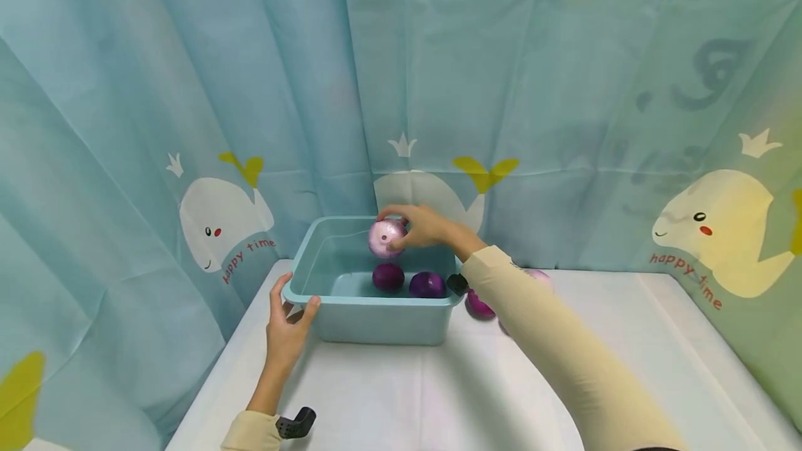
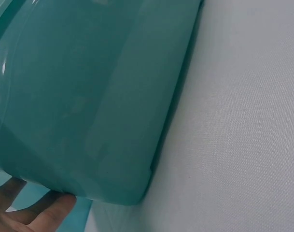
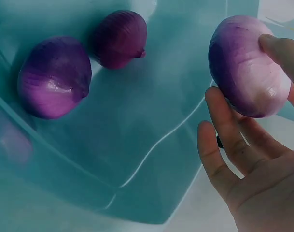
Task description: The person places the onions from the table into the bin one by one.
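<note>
A light blue plastic bin (image 1: pixel 376 322) stands on the white table. My left hand (image 1: pixel 288 333) holds its near left corner, thumb on the front rim and fingers along the left side. In the left wrist view, fingertips (image 2: pixel 60 209) touch the bin's outer wall. Above the bin's inside, my right hand (image 1: pixel 426 225) pinches a purple-and-white onion (image 3: pixel 245 67) between thumb and fingers, raised off the bottom. Two darker red onions, one rounder (image 1: pixel 388 277) and one near the front wall (image 1: pixel 428 285), lie inside on the bin's floor.
Right of the bin, more onions (image 1: pixel 480 306) lie on the white table (image 1: pixel 376 395), partly hidden behind my right sleeve (image 1: pixel 551 339). A pale onion (image 1: pixel 539 277) shows past the forearm. A blue curtain (image 1: pixel 564 89) with printed whales hangs behind and at both sides.
</note>
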The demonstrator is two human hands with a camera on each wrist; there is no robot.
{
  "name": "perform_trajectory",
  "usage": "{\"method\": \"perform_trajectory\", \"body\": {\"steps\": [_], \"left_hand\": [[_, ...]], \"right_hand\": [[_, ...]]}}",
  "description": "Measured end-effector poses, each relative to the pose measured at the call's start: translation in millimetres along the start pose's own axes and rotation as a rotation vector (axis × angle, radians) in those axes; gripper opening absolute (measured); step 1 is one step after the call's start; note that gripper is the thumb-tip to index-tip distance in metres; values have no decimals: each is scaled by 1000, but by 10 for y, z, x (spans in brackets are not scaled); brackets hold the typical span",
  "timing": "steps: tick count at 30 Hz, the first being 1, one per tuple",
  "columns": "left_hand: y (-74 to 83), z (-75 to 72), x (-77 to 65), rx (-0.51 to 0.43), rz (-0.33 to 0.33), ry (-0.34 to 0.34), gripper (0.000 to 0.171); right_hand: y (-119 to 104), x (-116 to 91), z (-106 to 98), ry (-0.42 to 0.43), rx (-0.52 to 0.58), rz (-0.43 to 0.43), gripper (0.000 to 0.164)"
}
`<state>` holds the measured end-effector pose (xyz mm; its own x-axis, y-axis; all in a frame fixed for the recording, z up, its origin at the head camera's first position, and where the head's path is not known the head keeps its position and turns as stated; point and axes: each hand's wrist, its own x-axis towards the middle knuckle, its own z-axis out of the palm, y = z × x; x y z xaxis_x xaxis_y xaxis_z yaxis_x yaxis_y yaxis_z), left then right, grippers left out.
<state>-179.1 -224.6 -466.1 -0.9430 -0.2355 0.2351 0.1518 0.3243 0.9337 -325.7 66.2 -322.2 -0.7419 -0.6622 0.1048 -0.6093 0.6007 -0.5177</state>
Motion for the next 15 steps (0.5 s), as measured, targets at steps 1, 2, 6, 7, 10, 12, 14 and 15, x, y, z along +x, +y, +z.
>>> {"method": "perform_trajectory", "body": {"steps": [1, 2, 6, 7, 10, 12, 14, 15], "left_hand": [[-1, 1, -4, 0, -1, -1, 74], [-2, 1, -6, -4, 0, -2, 74], [-4, 6, -4, -23, -1, -11, 76], [-4, 6, -5, -28, -1, -13, 76], [-5, 3, -10, -24, -4, -8, 76], [-2, -2, -14, -22, 0, -4, 75], [-1, -3, -11, -20, 10, -2, 75], [-1, -2, -10, -20, 15, -1, 75]], "right_hand": [[0, 5, 13, -4, 0, 0, 54], [-3, 8, 23, -8, 2, 0, 54], [-6, 10, 36, -17, 6, 4, 54], [-6, 8, 37, -20, 7, 6, 54], [-19, 8, 45, -37, 3, 13, 54], [-24, 16, 52, -54, 0, 19, 54], [-33, 27, 55, -75, -6, 23, 57], [-35, 31, 54, -86, -7, 28, 59]]}}
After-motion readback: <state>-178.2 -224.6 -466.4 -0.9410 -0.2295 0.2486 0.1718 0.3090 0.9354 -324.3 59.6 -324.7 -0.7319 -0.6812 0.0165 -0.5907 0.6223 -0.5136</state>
